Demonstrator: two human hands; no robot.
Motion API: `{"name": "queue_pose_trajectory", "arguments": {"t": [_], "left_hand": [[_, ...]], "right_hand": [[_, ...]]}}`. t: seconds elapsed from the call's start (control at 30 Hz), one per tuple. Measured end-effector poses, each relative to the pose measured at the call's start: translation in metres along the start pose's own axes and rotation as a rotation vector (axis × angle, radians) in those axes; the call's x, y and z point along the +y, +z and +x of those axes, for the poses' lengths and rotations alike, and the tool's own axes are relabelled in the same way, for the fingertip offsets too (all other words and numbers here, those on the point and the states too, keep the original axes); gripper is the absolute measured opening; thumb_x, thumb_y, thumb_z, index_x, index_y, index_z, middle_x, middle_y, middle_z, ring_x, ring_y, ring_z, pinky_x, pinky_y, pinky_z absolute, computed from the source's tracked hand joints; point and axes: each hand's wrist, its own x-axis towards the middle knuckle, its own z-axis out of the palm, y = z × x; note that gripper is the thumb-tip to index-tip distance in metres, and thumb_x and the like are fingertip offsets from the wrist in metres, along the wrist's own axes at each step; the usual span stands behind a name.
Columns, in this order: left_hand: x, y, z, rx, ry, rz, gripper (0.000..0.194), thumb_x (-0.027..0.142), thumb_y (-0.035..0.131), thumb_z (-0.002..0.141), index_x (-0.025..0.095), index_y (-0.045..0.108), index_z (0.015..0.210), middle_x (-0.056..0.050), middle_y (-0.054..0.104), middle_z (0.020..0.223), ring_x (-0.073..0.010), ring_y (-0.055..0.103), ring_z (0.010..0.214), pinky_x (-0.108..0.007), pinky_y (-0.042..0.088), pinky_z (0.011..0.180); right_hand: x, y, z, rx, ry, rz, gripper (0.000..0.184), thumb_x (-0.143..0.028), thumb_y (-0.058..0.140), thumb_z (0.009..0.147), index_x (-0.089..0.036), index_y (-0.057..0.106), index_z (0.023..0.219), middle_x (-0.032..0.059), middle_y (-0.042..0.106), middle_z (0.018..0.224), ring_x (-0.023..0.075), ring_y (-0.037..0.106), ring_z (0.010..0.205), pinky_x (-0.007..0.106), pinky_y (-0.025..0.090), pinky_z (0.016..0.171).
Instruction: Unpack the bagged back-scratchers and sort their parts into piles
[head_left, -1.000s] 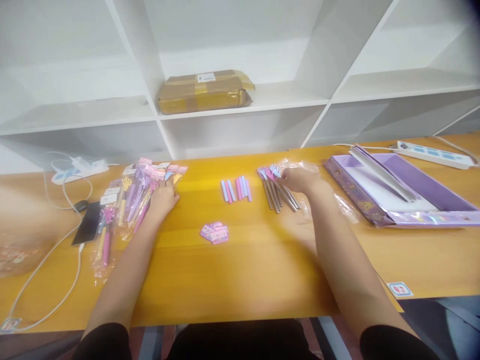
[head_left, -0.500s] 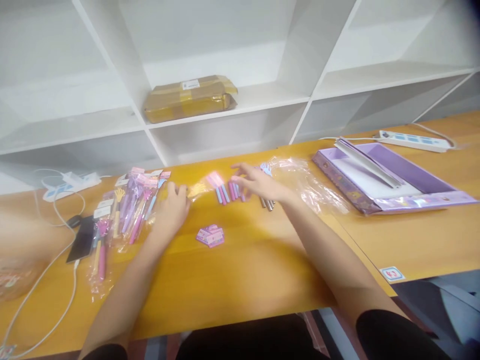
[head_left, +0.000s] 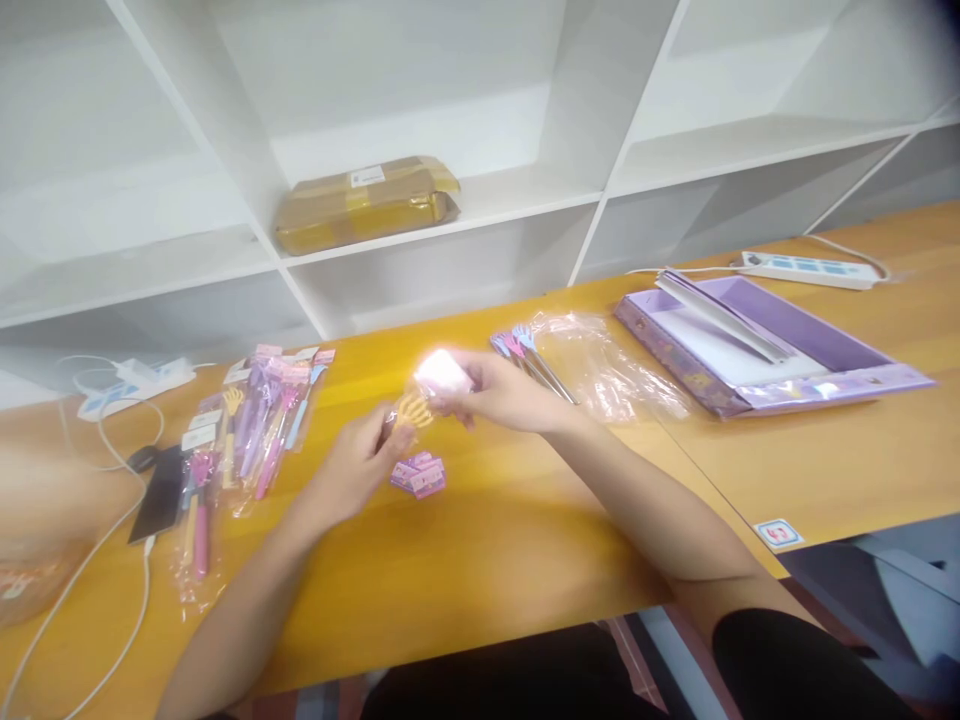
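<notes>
My left hand [head_left: 367, 452] is closed around a yellow hand-shaped back scratcher [head_left: 414, 410], gripping it just below its fingered head. Clear plastic shows around the head. My right hand [head_left: 495, 390] pinches a glossy pinkish-white card [head_left: 442, 372], washed out by glare, right beside the yellow head. Below my hands lies a small pile of purple-pink cards [head_left: 418, 474]. Behind my right wrist, blue and pink scratcher heads on metal rods [head_left: 529, 350] rest on the table. Whatever lies directly behind my right hand is hidden.
Bagged back scratchers [head_left: 262, 420] lie at the left, near a dark phone [head_left: 160, 495] with a white cable. Clear plastic bags [head_left: 611, 365] and a purple open box [head_left: 705, 385] are at the right. A taped parcel [head_left: 367, 208] sits on the white shelf.
My hands have come together from apart. My left hand has taken hold of the yellow back scratcher, and my right hand, open before, has closed on the pinkish card. Both are lifted.
</notes>
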Motion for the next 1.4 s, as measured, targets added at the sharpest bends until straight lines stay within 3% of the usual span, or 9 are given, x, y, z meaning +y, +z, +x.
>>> {"name": "queue_pose_trajectory", "arguments": {"t": [0.07, 0.13, 0.2, 0.33, 0.4, 0.53, 0.97, 1.23, 1.4], "left_hand": [[0.001, 0.001, -0.002, -0.198, -0.039, -0.244, 0.043, 0.064, 0.055, 0.106, 0.021, 0.056, 0.1, 0.003, 0.057, 0.07, -0.0143, 0.055, 0.057, -0.028, 0.041, 0.057], [0.002, 0.005, -0.003, -0.268, -0.061, -0.438, 0.041, 0.059, 0.064, 0.104, 0.021, 0.056, 0.117, 0.004, 0.062, 0.073, -0.0131, 0.059, 0.053, -0.026, 0.044, 0.054], [0.003, 0.008, -0.003, -0.225, -0.062, -0.552, 0.05, 0.054, 0.069, 0.103, 0.023, 0.049, 0.136, 0.004, 0.065, 0.079, -0.0099, 0.057, 0.05, -0.022, 0.041, 0.049], [0.008, 0.011, 0.0, -0.153, -0.078, -0.659, 0.072, 0.05, 0.071, 0.103, 0.025, 0.035, 0.161, 0.003, 0.067, 0.082, -0.0051, 0.045, 0.047, -0.018, 0.028, 0.044], [0.011, 0.012, 0.001, -0.138, -0.095, -0.681, 0.08, 0.048, 0.073, 0.101, 0.025, 0.032, 0.166, 0.004, 0.065, 0.077, -0.0048, 0.042, 0.046, -0.018, 0.026, 0.044], [0.01, 0.013, 0.001, -0.133, -0.106, -0.725, 0.087, 0.048, 0.076, 0.098, 0.025, 0.031, 0.169, 0.006, 0.064, 0.072, -0.0049, 0.039, 0.044, -0.018, 0.024, 0.043], [0.002, 0.019, 0.0, -0.111, -0.037, -0.814, 0.064, 0.044, 0.079, 0.096, 0.022, 0.051, 0.149, 0.006, 0.063, 0.071, -0.0048, 0.04, 0.043, -0.017, 0.023, 0.041], [0.0, 0.024, 0.001, -0.121, -0.048, -0.845, 0.069, 0.043, 0.078, 0.095, 0.023, 0.047, 0.153, 0.005, 0.064, 0.074, -0.0046, 0.039, 0.042, -0.017, 0.023, 0.04], [-0.001, 0.027, 0.002, -0.143, -0.08, -0.831, 0.068, 0.045, 0.08, 0.094, 0.023, 0.05, 0.151, 0.005, 0.064, 0.074, -0.0052, 0.041, 0.044, -0.018, 0.024, 0.041]], "right_hand": [[0.003, 0.005, 0.001, 0.064, -0.055, -0.004, 0.029, -0.034, 0.087, 0.088, -0.018, 0.063, 0.097, -0.0026, 0.067, 0.079, 0.0087, 0.061, 0.061, 0.023, 0.055, 0.058], [0.008, 0.008, 0.003, 0.075, -0.081, -0.021, 0.022, -0.032, 0.08, 0.094, -0.018, 0.064, 0.099, -0.0018, 0.068, 0.08, 0.0094, 0.063, 0.063, 0.024, 0.055, 0.061], [0.016, 0.012, 0.005, 0.1, -0.121, -0.078, 0.019, -0.033, 0.073, 0.099, -0.018, 0.064, 0.108, -0.001, 0.07, 0.084, 0.0101, 0.064, 0.065, 0.026, 0.056, 0.064], [0.031, 0.017, 0.008, 0.296, -0.27, -0.348, 0.041, -0.038, 0.073, 0.1, -0.022, 0.055, 0.134, 0.0007, 0.071, 0.095, 0.0138, 0.067, 0.072, 0.029, 0.057, 0.067], [0.036, 0.018, 0.008, 0.357, -0.343, -0.487, 0.039, -0.039, 0.072, 0.102, -0.023, 0.054, 0.133, 0.004, 0.072, 0.105, 0.0153, 0.069, 0.078, 0.031, 0.058, 0.069], [0.038, 0.018, 0.006, 0.367, -0.467, -0.714, 0.013, -0.035, 0.062, 0.11, -0.023, 0.061, 0.114, 0.0086, 0.073, 0.117, 0.018, 0.071, 0.092, 0.034, 0.061, 0.081], [0.019, 0.018, -0.004, 0.32, -0.375, -0.595, 0.022, -0.04, 0.068, 0.108, -0.023, 0.071, 0.122, 0.0068, 0.077, 0.124, 0.0197, 0.077, 0.105, 0.033, 0.066, 0.089], [0.036, 0.02, -0.002, 0.411, -0.374, -0.87, 0.009, -0.027, 0.059, 0.107, -0.024, 0.066, 0.112, 0.0096, 0.073, 0.139, 0.0202, 0.076, 0.099, 0.035, 0.063, 0.083], [0.041, 0.016, 0.001, 0.425, -0.359, -0.945, 0.004, -0.021, 0.059, 0.103, -0.023, 0.06, 0.099, 0.0085, 0.077, 0.107, 0.0201, 0.072, 0.092, 0.032, 0.057, 0.076]]}}
